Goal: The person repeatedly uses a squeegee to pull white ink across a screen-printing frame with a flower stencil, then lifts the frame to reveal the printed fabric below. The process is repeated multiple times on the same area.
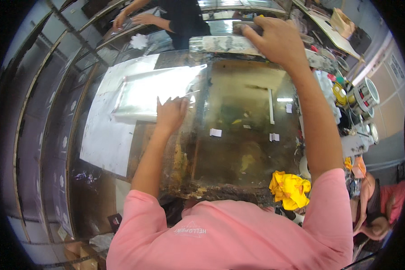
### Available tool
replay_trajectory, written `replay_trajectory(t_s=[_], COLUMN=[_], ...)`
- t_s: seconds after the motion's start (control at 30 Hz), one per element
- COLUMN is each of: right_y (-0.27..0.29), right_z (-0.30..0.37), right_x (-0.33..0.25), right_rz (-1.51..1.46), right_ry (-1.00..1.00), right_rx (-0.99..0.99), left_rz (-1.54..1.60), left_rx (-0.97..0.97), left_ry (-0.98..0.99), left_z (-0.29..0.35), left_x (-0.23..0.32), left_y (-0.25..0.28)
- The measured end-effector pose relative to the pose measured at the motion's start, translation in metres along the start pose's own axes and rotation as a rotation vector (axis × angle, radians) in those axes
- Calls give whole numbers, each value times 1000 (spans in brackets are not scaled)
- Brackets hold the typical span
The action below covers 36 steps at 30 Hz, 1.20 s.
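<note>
My left hand (171, 113) lies palm down over the lower right part of a stack of shiny clear plastic sheets (141, 92). Its fingers are apart and touch the top sheet. Under the stack is a large white paper (105, 135). My right arm reaches far forward, and my right hand (280, 41) is closed round a brown wooden bar (242, 28) like a squeegee handle; some fingers are hidden. That bar is at a paint-stained beam (227, 44) along the far edge of a brown, glossy panel (229, 162). Small white paper pieces (216, 132) and a thin white strip (271, 107) show on the panel.
A crumpled yellow cloth (290, 190) lies at the panel's near right corner. Paint cans (365, 93) and containers crowd the right side. Tall racks (54, 135) holding sheets stand left. One person (182, 20) works across the table; another (382, 207) is at the right.
</note>
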State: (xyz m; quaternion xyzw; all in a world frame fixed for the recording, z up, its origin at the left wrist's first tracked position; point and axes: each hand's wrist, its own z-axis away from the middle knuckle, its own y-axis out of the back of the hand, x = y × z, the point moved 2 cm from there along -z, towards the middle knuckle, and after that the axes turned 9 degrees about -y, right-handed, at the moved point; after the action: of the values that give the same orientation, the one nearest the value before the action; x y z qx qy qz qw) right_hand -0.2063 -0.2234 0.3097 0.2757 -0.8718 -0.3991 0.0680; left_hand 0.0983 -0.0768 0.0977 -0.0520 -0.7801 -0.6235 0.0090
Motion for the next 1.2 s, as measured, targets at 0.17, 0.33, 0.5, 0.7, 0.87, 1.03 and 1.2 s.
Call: replay_trajectory(t_s=[0.17,0.33,0.5,0.7,0.87,1.03,1.2], right_y=[7,8,9,7,2,5,9], right_z=[0,4,-6,-18,-28,-27,-22], right_x=[-3,-6,-2,4,4,3,2], right_rz=[-45,-27,-105,-86,-66,-45,-56], right_ry=[0,57,34,-15,43,42,-5], right_rx=[-40,61,39,-54,50,33,-31], left_rz=[360,137,171,238,243,261,291], left_rx=[-231,-53,-61,-23,-12,59,94], left_ry=[-104,-394,-388,-410,-441,-457,-452], left_z=[-15,-7,-14,-4,-3,-1,3], left_x=[108,197,248,257,258,257,255], left_y=[-58,-96,-102,-102,-100,-98,-103])
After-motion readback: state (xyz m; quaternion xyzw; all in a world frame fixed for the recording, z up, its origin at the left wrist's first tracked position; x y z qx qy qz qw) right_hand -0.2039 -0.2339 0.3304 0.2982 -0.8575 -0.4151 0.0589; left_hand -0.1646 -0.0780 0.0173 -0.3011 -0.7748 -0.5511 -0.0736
